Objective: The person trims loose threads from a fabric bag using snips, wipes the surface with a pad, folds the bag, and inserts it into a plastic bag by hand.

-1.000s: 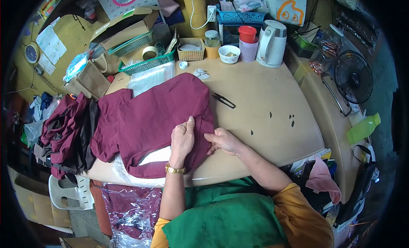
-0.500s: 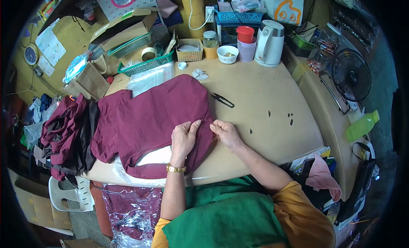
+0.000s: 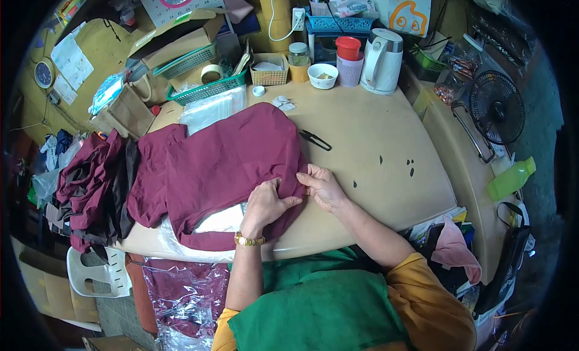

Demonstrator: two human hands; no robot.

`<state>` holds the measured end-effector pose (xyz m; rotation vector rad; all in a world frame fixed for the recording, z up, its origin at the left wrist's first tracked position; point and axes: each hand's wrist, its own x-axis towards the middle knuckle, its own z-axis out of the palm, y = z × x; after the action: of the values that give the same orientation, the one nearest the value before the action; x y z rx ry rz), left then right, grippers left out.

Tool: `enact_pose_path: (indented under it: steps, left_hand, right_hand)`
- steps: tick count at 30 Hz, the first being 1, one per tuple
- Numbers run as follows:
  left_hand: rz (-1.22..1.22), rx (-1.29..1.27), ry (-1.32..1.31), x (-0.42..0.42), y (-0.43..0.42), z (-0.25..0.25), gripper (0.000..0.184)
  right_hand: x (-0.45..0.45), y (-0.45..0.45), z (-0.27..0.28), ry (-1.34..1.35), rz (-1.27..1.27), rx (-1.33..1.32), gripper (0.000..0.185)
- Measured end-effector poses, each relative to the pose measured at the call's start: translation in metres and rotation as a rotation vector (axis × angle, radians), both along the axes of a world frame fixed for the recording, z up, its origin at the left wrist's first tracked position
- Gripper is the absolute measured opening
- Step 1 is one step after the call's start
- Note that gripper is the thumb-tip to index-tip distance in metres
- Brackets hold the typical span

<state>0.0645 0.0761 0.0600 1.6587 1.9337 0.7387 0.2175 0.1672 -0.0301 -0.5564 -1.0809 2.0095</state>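
The maroon garment (image 3: 229, 155) lies on the bench (image 3: 374, 124) in front of me. My right hand (image 3: 324, 189) pinches its right edge. My left hand (image 3: 267, 206) rests upon the cloth with thumb spread; whether its fingers grip, I cannot tell. Black snips (image 3: 317, 141) lie just beside.

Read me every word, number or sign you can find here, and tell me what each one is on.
"28", "29": on the calendar; its other numbers are too small to read surely.
Packet in the blue basket: lettering too blurred.
Clock: numerals too small.
Papers on the wall: any markings too faint.
White sheet with an orange drawing: no readable words.
Maroon garment: no lettering visible.
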Motion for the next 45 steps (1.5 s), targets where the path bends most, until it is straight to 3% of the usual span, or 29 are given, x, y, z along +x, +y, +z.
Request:
enact_pose_path:
  steps: [2,6,9,10,11,13,14,17,20,24,26,30,32,36,38,45]
  left_hand:
    - [-0.071,0.039,0.031,-0.005,-0.005,-0.004,0.048]
    - [-0.246,-0.178,-0.090,-0.006,-0.024,0.020,0.063]
    - [-0.241,-0.072,-0.064,-0.007,-0.027,0.014,0.064]
    - [-0.117,-0.032,0.062,-0.001,-0.025,0.025,0.050]
    - [-0.111,-0.033,0.063,0.001,-0.018,0.023,0.050]
    - [0.163,0.159,0.134,0.003,-0.001,0.008,0.041]
    - [0.162,0.279,0.085,0.003,0.001,0.003,0.038]
    - [0.224,0.308,0.073,0.005,0.006,-0.005,0.041]
    - [0.247,0.317,0.026,0.011,0.009,-0.006,0.046]
    - [0.225,0.417,0.071,0.010,0.011,0.001,0.048]
    - [0.236,0.345,0.063,0.006,0.010,0.006,0.049]
    - [0.125,0.062,0.125,-0.001,0.002,0.022,0.052]
    - [0.070,0.052,0.147,-0.006,-0.002,0.018,0.051]
    - [0.075,0.148,0.182,0.004,-0.011,0.010,0.047]
    - [0.113,0.129,0.150,0.006,-0.013,0.010,0.047]
    - [0.024,0.090,0.157,-0.001,-0.026,0.021,0.047]
  right_hand:
    - [0.005,0.004,0.001,0.183,0.040,-0.098,0.007]
    - [0.000,-0.003,0.020,0.171,-0.084,-0.179,0.014]
    - [-0.003,-0.002,0.012,0.104,-0.156,-0.135,0.017]
    - [-0.003,0.003,0.003,0.024,-0.097,-0.028,0.018]
    - [-0.004,0.006,-0.006,-0.054,-0.036,0.082,0.019]
    - [-0.007,-0.004,0.012,-0.043,-0.044,0.055,0.020]
    - [-0.007,-0.008,0.019,-0.035,-0.057,0.031,0.022]
    - [-0.001,0.001,-0.006,0.073,-0.014,-0.037,0.014]
    - [0.004,0.003,-0.009,0.033,-0.028,-0.135,0.019]
    - [0.007,-0.011,0.039,-0.123,0.101,-0.235,0.016]
    - [0.005,-0.012,0.027,-0.192,0.243,0.054,0.020]
    - [0.006,-0.006,0.007,-0.169,0.209,0.042,0.021]
    - [0.007,-0.004,0.011,0.005,0.215,-0.058,0.021]
    - [0.000,-0.005,0.010,-0.030,0.235,-0.035,0.021]
    - [-0.005,-0.009,0.013,0.048,0.046,-0.029,0.018]
    - [-0.001,-0.008,0.013,0.115,-0.070,-0.048,0.021]
